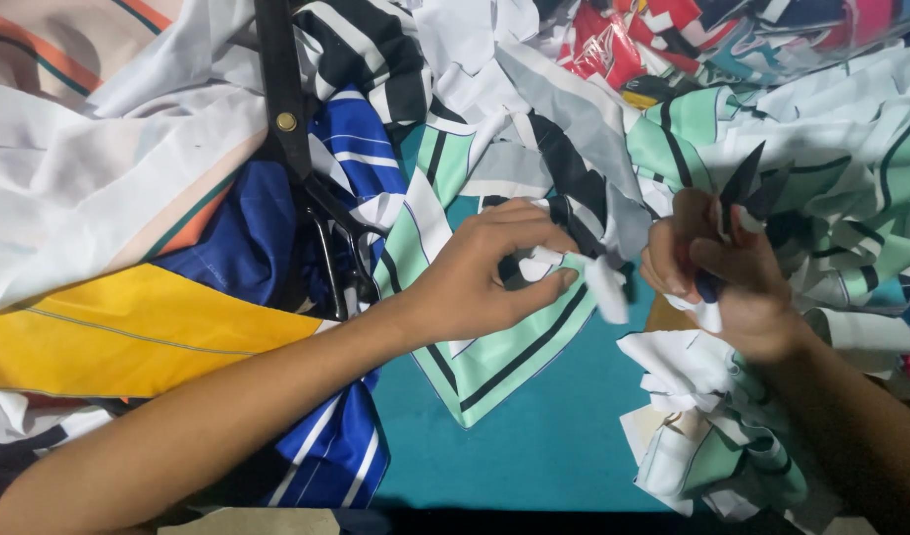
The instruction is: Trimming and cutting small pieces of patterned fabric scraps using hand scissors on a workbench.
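On the teal work surface (554,436), heaps of printed fabric offcuts on every side. My 2 hands sit near the middle of it, apart from each other, a short gap between them.

My left hand (484,272) lies on the mint-green striped piece (494,362), which is spread flat across the teal, its pointed corner towards me. Thumb and fingers are pinched shut on a small white scrap (549,263) at that piece's upper edge. A loose white strip (608,287) hangs just beside my fingertips, in the gap between the hands; cannot tell whether it is joined to the scrap I grip.

My right hand (727,267) is closed around small scissors (752,188); the dark blades stick up above my knuckles, slightly parted. A bit of white cloth shows under the palm. Whether I am holding that cloth too, I cannot tell.

Below the right hand: a crumpled pile of white and mint offcuts (702,426).

Left of my left forearm: large black shears (291,129), lying on blue striped fabric (351,149), brass pivot screw showing, handles towards me. Untouched by either hand.

Further left: a yellow panel (128,332) and white cloth (88,178) with orange bands. Top right: red and multicoloured scraps (623,45), jumbled.
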